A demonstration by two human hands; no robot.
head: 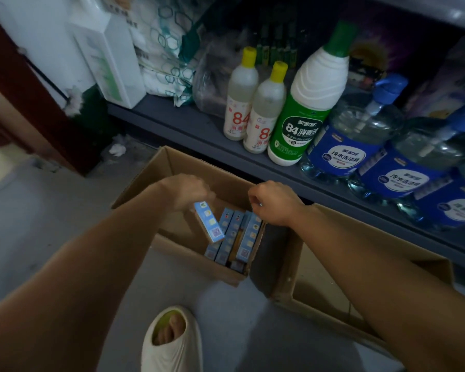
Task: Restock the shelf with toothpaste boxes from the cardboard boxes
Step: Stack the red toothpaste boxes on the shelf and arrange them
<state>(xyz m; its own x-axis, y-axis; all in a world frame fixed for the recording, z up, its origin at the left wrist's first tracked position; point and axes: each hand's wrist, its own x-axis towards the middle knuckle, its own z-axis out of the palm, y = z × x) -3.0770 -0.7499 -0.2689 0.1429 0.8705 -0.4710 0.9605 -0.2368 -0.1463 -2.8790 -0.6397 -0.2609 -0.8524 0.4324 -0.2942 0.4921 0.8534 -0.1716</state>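
**Both arms out, hands low**

Your L hand hangs fingers-down, wrist bent, pinching the top end of a toothpaste box. R hand sits just beside it, fingers curled under, knuckles up; can't tell if it holds anything. Forearms bare, converging fwd.

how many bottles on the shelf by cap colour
yellow-capped 84 bottles: 2
green-capped 84 bottle: 1
blue pump-top detergent bottles: 3 in view, the right one cut off
total: 6
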